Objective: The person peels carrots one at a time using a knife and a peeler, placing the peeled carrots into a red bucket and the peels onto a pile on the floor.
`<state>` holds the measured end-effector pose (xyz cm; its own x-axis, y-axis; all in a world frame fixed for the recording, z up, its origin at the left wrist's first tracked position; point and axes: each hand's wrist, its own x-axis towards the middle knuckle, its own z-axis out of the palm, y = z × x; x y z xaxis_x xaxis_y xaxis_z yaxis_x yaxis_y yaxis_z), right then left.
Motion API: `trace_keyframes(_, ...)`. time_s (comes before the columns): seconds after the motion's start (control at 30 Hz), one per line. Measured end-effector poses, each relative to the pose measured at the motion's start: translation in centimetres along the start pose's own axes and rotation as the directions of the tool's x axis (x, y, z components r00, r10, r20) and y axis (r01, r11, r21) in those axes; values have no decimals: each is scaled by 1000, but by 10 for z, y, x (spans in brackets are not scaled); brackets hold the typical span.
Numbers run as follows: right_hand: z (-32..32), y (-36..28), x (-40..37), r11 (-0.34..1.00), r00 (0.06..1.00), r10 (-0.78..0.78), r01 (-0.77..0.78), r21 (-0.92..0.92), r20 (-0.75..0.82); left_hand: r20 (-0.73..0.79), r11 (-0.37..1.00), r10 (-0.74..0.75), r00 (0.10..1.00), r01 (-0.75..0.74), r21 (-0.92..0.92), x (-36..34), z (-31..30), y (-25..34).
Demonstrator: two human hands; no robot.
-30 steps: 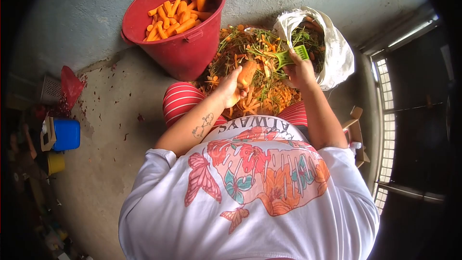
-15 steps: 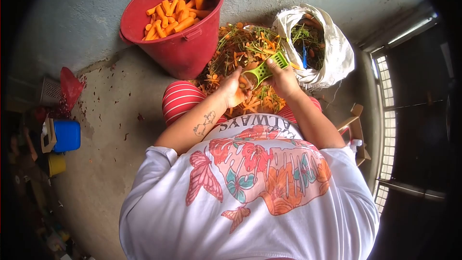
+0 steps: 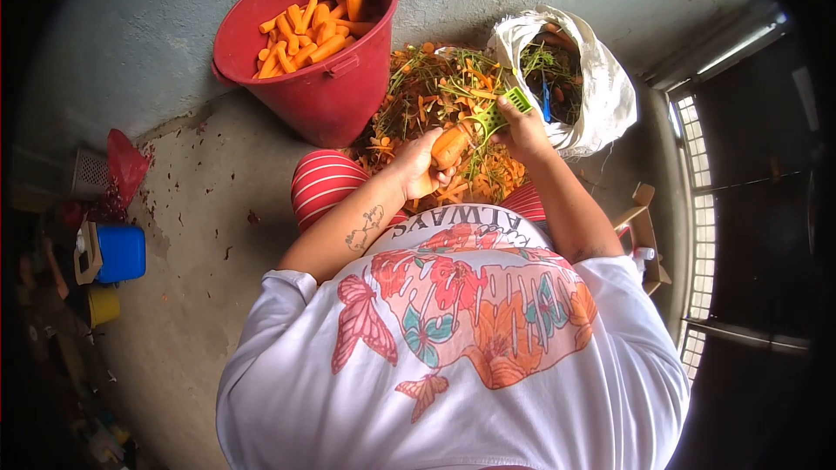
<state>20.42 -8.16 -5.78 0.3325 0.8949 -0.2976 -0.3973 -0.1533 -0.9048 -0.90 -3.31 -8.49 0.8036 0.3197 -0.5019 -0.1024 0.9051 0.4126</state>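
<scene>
A carrot (image 3: 449, 147) is in my left hand (image 3: 420, 165), its thick, bright orange end sticking out past the fingers. My right hand (image 3: 523, 132) grips the handle of a green peeler (image 3: 493, 117), whose handle is full of holes. The peeler's head is close to the carrot's outer end. Under both hands spreads a heap of carrot peelings and green tops (image 3: 453, 83). Beyond my left hand stands a red bucket (image 3: 326, 104) holding many peeled carrots (image 3: 305, 35), one of them upright against its side.
To the right of the heap, a white sack (image 3: 610, 91) stands with its mouth rolled down, holding unpeeled carrots, greens and a blue-handled tool (image 3: 546, 100). A cardboard box (image 3: 643, 231) is near my right elbow. Blue (image 3: 120, 252) and yellow containers lie far left.
The carrot has turned so its bright orange side now shows. My right hand with the peeler has shifted slightly right, away from the left hand.
</scene>
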Motion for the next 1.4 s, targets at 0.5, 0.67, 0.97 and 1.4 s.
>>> trace_keyframes(0.5, 33, 3, -13, 868, 874, 199, -367, 335, 442, -54, 986, 164, 985, -165, -18, 12, -10, 2)
trace_keyframes(0.67, 18, -19, 1, 858, 997, -56, 18, 513, 60, -70, 994, 98, 993, -101, -42, 12, -17, 2)
trace_keyframes(0.97, 42, 7, -30, 982, 993, -53, 71, -174, 106, -122, 972, 152, 981, -170, -159, 8, 1, 0)
trace_keyframes(1.4, 34, 8, -25, 999, 988, -15, 10, 35, 155, -38, 998, 62, 997, -61, 28, -4, 12, -2)
